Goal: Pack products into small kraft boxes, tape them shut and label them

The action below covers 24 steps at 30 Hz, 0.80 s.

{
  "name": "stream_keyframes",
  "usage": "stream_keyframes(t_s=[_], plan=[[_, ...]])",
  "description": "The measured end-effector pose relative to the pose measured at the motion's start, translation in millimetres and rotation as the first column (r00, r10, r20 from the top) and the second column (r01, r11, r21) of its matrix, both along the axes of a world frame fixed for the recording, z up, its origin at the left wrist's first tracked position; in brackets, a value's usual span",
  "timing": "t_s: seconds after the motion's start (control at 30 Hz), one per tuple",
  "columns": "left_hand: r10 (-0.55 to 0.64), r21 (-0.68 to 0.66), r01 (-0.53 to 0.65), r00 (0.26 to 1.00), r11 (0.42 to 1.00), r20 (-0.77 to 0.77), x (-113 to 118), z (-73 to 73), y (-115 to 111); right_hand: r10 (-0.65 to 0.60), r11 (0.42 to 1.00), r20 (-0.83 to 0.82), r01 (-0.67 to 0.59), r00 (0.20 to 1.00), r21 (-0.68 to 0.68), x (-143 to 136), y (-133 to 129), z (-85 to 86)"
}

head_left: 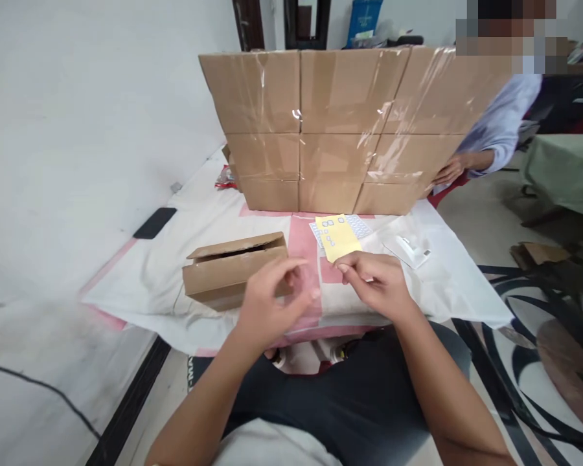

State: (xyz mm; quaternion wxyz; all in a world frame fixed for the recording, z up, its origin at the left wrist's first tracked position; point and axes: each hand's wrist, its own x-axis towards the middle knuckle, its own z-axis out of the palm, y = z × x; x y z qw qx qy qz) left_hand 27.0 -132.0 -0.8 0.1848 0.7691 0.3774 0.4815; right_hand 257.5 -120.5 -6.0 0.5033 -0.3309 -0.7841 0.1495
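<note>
My left hand (274, 298) is held above the table's front part with thumb and fingers curved apart. Nothing shows between them. Just behind it lies a long brown cardboard box (223, 275), its top flap slightly raised. My right hand (379, 281) is closed in a pinch at the near edge of a yellow sheet (341, 238) with small printed shapes. Whatever sits between those fingertips is too small or hidden to tell. Under the yellow sheet, a patterned blue-white sheet (359, 226) sticks out. To the right rests a white plastic-looking piece (408, 251).
A wall of taped cardboard boxes (340, 129) stands across the back of the table. Against the left wall lies a black phone-like slab (154, 222). Behind the boxes on the right is another person, one hand (449, 171) at the wall's edge. A white-and-pink cloth (140, 291) covers the table.
</note>
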Motion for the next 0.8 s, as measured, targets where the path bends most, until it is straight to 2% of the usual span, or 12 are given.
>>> stream_keyframes(t_s=[0.1, 0.2, 0.3, 0.43, 0.53, 0.6, 0.67, 0.73, 0.8], plan=[[-0.062, -0.096, 0.072, 0.993, 0.993, 0.098, 8.6, -6.5, 2.1, 0.098, 0.994, 0.142, -0.103, 0.985, 0.026, -17.9, -0.8, -0.3], [-0.033, -0.062, 0.045, 0.981, 0.997, 0.190, 4.9, -12.6, 3.0, 0.147, 0.987, 0.181, -0.156, 0.972, 0.036, -30.8, -0.1, -2.1], [0.032, 0.015, -0.035, 0.983, 0.999, 0.181, -6.2, -18.3, -0.2, 0.155, 0.987, 0.167, -0.144, 0.974, -0.078, -45.9, -3.9, 1.0], [0.127, 0.219, -0.147, 0.987, 0.965, 0.100, -29.6, -21.3, -7.3, 0.047, 0.945, 0.143, 0.002, 0.989, -0.326, -63.9, -10.4, 9.7], [0.270, 0.261, -0.332, 0.931, 0.906, 0.245, -55.3, -17.6, -9.2, -0.114, 0.887, 0.209, 0.194, 0.971, -0.418, -61.0, -1.0, 9.6], [0.375, 0.189, -0.457, 0.858, 0.869, 0.352, -75.2, -15.1, -7.4, -0.172, 0.856, 0.238, 0.264, 0.956, -0.444, -53.4, 11.7, 6.6], [0.437, 0.062, -0.497, 0.811, 0.866, 0.388, -94.3, -15.4, -3.8, -0.164, 0.856, 0.273, 0.274, 0.948, -0.439, -49.9, 23.6, 5.6], [0.444, -0.062, -0.453, 0.822, 0.889, 0.357, -111.0, -18.7, 0.4, -0.123, 0.905, 0.307, 0.234, 0.944, -0.355, -57.1, 31.3, 9.4], [0.389, -0.148, -0.361, 0.873, 0.921, 0.293, -125.4, -22.1, 5.1, -0.098, 0.965, 0.369, 0.179, 0.924, -0.193, -75.7, 36.1, 16.6]])
